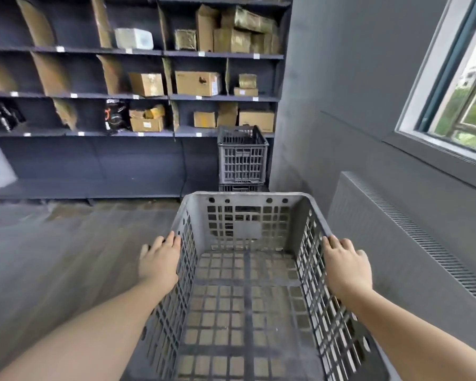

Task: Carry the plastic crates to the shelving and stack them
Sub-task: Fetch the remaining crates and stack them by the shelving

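I hold a grey plastic crate with slotted walls in front of me, above the floor, and it has nothing in it. My left hand grips its left rim from outside. My right hand grips the right rim. Ahead, against the dark shelving, stands a stack of grey crates: one full crate on top of another whose rim just shows behind my crate's far wall.
Cardboard boxes fill several shelf bays. A grey wall runs along the right, with a radiator cover close beside the crate and a window above it. Bare floor lies to the left.
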